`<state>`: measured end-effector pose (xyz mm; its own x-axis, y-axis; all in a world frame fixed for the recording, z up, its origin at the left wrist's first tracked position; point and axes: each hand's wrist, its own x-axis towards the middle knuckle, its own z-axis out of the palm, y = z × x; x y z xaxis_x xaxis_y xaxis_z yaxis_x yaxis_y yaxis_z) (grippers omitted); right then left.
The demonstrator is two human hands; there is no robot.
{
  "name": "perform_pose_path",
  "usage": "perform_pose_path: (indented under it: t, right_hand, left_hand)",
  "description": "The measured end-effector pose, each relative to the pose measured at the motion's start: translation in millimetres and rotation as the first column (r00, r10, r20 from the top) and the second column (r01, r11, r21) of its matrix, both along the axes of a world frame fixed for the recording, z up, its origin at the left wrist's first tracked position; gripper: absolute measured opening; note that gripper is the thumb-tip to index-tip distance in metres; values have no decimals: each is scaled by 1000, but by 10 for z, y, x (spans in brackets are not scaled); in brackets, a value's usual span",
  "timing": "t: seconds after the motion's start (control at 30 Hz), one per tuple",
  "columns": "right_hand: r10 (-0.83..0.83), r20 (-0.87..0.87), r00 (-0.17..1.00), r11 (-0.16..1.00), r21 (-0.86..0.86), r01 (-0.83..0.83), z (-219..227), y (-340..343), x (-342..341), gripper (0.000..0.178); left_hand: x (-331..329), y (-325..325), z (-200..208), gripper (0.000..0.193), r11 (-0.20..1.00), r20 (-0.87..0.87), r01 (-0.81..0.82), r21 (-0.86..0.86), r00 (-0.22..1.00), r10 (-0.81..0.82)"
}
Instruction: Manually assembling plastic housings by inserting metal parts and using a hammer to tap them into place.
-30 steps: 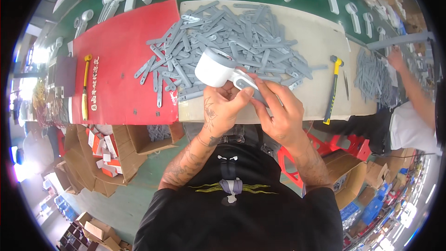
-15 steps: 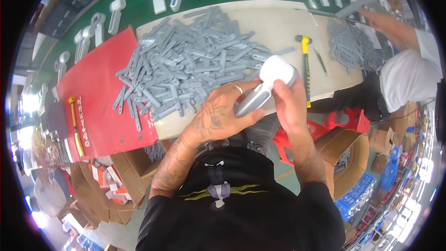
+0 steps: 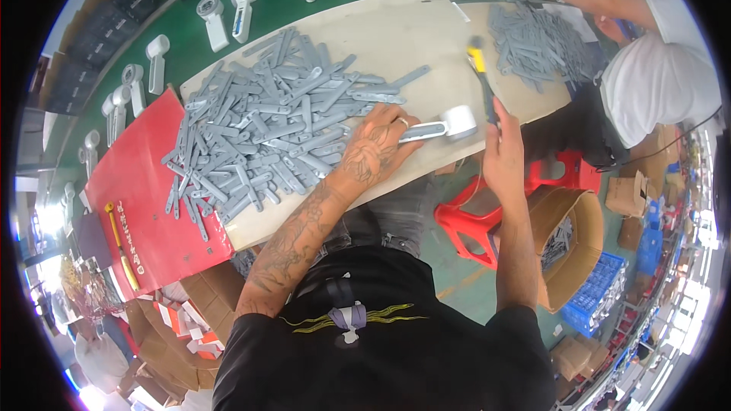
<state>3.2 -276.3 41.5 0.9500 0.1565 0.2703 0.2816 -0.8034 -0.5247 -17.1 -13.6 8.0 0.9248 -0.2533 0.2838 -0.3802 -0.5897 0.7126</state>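
Out over the front part of the cream board [image 3: 411, 30], the white-and-grey device [image 3: 438, 129] was held, just right of the pile of grey strips [image 3: 259, 114]. Its round white head was pointed to the right, its long axis set nearly crosswise and tipped slightly away from the body; whether it was rested on the board could not be told. By the left hand [image 3: 378, 144] — knuckles up, forearm slanted in from the lower left — the handle's near end was pinched, fingers and thumb clamped on it. On the other side, the hammer [image 3: 478, 61] was gripped low by the right hand [image 3: 504, 152], fingers closed around its handle — forearm brought almost straight up, hammer head pointed away from the body.
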Motion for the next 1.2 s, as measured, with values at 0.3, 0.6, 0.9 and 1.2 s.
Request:
perform_pose_path:
  t: [0.3,0.6,0.9,1.2]
  right_hand:
    - [148,-169,974,989,45,-143,470,-65,-1078,48]
    - [128,-198,972,987,-75,-145,360,35,-1161,50]
    - [207,-173,963,978,72,-197,518,201,-1146,52]
    - [277,35,960,961,-20,-276,375,274,-1140,50]
  left_hand:
    - [144,-66,-101,26,993,-25,15,-119,1000,-18]
    - [154,-21,-78,28,990,-35,19,-141,999,-24]
    - [-1,301,-92,27,998,23,-14,-64,1000,15]
    - [4,269,-203,30,995,62,-15,-97,998,21]
